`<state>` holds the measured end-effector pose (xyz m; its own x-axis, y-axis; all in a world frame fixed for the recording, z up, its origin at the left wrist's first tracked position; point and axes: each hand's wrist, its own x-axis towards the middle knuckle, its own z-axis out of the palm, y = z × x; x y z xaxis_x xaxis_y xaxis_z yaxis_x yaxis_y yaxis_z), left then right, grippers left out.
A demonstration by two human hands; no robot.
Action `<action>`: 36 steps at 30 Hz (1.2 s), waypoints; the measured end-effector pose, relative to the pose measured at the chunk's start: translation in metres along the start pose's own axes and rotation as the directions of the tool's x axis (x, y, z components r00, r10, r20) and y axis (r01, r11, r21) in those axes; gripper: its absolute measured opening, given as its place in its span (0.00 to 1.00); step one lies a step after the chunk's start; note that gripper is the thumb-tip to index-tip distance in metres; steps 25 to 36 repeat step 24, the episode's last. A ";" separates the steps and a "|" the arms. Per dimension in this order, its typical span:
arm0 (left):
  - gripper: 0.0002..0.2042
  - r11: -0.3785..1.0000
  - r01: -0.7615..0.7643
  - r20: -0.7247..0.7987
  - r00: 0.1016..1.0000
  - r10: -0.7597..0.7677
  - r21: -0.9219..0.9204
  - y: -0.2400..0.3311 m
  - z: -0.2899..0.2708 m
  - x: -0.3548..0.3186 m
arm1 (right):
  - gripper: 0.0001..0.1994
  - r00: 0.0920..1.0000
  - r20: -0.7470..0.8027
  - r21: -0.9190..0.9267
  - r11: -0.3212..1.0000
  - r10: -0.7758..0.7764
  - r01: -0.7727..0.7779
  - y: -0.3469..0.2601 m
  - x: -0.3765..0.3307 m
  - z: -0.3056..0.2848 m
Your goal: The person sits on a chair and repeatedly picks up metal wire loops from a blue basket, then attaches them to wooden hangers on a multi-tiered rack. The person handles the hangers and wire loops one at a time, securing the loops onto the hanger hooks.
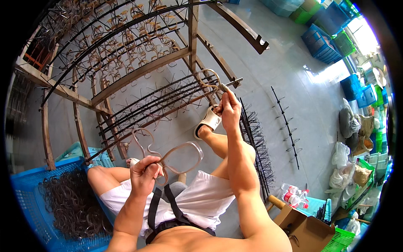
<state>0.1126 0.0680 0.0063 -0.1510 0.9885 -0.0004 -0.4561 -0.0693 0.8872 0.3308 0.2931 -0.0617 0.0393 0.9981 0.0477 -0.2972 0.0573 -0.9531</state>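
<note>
My left hand [145, 173] is closed on brown translucent eyeglass frames [201, 158], held above my lap. Their rounded rims stick out on both sides of the fingers; I cannot tell exactly how many there are. Farther forward, my right hand [228, 110] pinches another brown eyeglass frame [218, 78] beside the end of a dark rod [238, 80]. Whether that frame touches the rod is unclear. Dark rods with thin wire prongs [168, 105] lie across the lower part of a brown metal rack [145, 71]. Many similar frames hang from the rack's upper rods.
A blue crate [27, 180] full of dark glossy frames [73, 206] stands at my left. More pronged rods [256, 147] and a single one [286, 126] lie on the floor to the right. A cardboard box [308, 231], plastic bottles [296, 195] and bags sit at lower right.
</note>
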 end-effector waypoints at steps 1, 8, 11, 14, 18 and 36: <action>0.11 1.000 0.003 0.002 1.000 -0.003 0.001 0.000 0.000 0.000 | 0.10 1.000 0.005 0.002 1.000 0.009 -0.009 0.001 -0.001 -0.001; 0.11 1.000 0.022 0.007 1.000 -0.022 -0.015 0.000 0.000 -0.002 | 0.10 0.991 -0.015 -0.163 0.978 -0.136 0.132 0.002 0.002 0.000; 0.11 1.000 0.020 0.006 1.000 -0.019 -0.013 -0.002 -0.001 -0.001 | 0.12 0.990 -0.014 -0.156 0.978 -0.142 0.138 -0.001 0.004 0.001; 0.11 1.000 0.024 -0.015 1.000 -0.024 -0.014 -0.002 -0.002 -0.001 | 0.12 0.987 -0.054 -0.183 0.974 -0.149 0.137 -0.003 0.008 0.006; 0.10 0.998 0.066 -0.042 0.997 -0.065 0.023 0.001 0.003 0.006 | 0.12 0.984 -0.129 -0.235 0.968 -0.125 0.092 -0.005 0.021 0.002; 0.10 0.928 0.096 0.039 0.992 -0.117 0.360 0.015 -0.009 0.010 | 0.20 0.783 0.281 -0.681 0.459 -0.555 0.570 -0.055 -0.026 0.026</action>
